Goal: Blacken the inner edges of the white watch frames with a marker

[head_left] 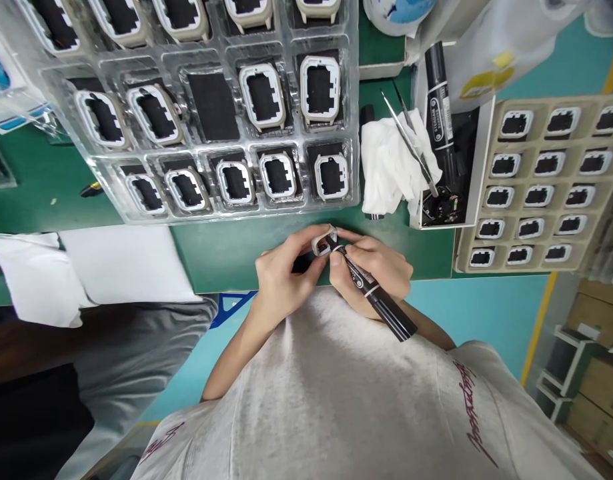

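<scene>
My left hand (286,270) pinches a small pale watch-case frame (317,248) near the front edge of the green table. A black marker pen (369,287) lies in the grip of my right hand (379,267), its tip at the right side of the frame and its thick end slanting down toward my shirt. The fingertips of both hands meet around the frame. Just beyond them, a clear plastic tray (221,215) holds several similar frames in its pockets; one pocket (213,107) shows only a black pad.
Right of the tray, tweezers (409,137) rest on a crumpled white cloth (386,167). A white box (479,173) holds another marker (439,100). Farther right stands a beige tray (516,183) of frames. White paper (126,263) lies at left, beside a seated person's grey-clothed leg (151,347).
</scene>
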Motion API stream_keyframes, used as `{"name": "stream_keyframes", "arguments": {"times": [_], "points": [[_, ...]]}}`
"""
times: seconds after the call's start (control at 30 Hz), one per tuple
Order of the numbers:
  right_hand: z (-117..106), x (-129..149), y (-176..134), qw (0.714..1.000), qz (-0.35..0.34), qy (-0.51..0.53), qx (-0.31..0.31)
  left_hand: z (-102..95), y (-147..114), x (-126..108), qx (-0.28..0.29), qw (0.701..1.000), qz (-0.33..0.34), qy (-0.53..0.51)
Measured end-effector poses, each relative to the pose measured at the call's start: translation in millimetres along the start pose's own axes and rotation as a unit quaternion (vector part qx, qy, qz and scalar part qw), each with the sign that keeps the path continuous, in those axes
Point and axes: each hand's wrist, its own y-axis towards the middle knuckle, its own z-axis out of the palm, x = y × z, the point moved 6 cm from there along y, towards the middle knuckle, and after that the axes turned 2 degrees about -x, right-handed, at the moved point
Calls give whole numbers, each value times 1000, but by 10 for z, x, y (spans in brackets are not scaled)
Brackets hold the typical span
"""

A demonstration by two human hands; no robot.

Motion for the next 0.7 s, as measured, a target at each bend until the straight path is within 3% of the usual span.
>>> {"name": "stream_keyframes", "arguments": {"times": [0.3,0.7], "points": [[9,3,-2,1000,-12,-15,2,-6,9,-37,-5,1000,20,-11],[-5,-25,-10,1000,12,21,-12,63,58,167,17,983,-92,-156]]}}
